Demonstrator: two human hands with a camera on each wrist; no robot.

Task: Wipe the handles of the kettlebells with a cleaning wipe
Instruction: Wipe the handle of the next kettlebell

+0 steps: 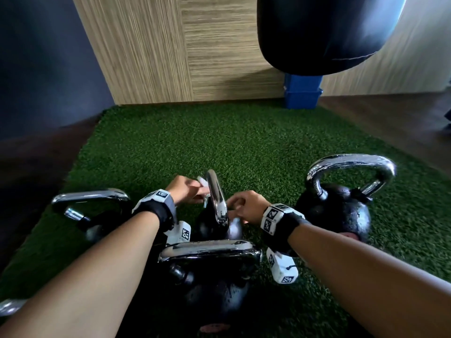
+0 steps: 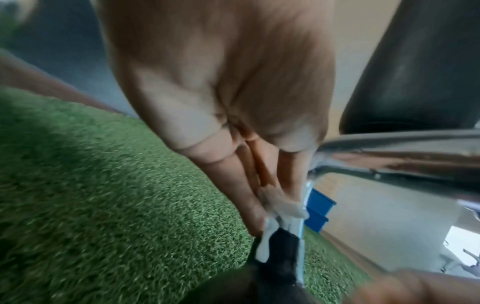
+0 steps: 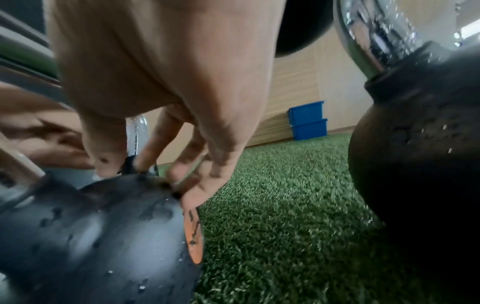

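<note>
A black kettlebell (image 1: pixel 210 228) stands on the turf with its chrome handle (image 1: pixel 216 196) edge-on to me. My left hand (image 1: pixel 203 190) pinches a white cleaning wipe (image 1: pixel 202 180) against the handle's left side. In the left wrist view the wipe (image 2: pixel 269 230) hangs from the fingertips (image 2: pixel 259 216) where the handle (image 2: pixel 389 156) bends down to the black body. My right hand (image 1: pixel 235 208) is at the handle's near base. In the right wrist view its thumb (image 3: pixel 103 156) and index finger sit either side of the post (image 3: pixel 136 129), and the other fingers rest on the wet black ball (image 3: pixel 91 236).
Three more kettlebells surround it: right (image 1: pixel 341 211), left (image 1: pixel 92 215), and close below my arms (image 1: pixel 210 289). Another chrome handle (image 1: pixel 9 307) pokes in at lower left. A black punching bag (image 1: pixel 324 32) hangs ahead. Blue bins (image 1: pixel 302 91) stand by the wood wall. Green turf (image 1: pixel 244 142) stretches beyond.
</note>
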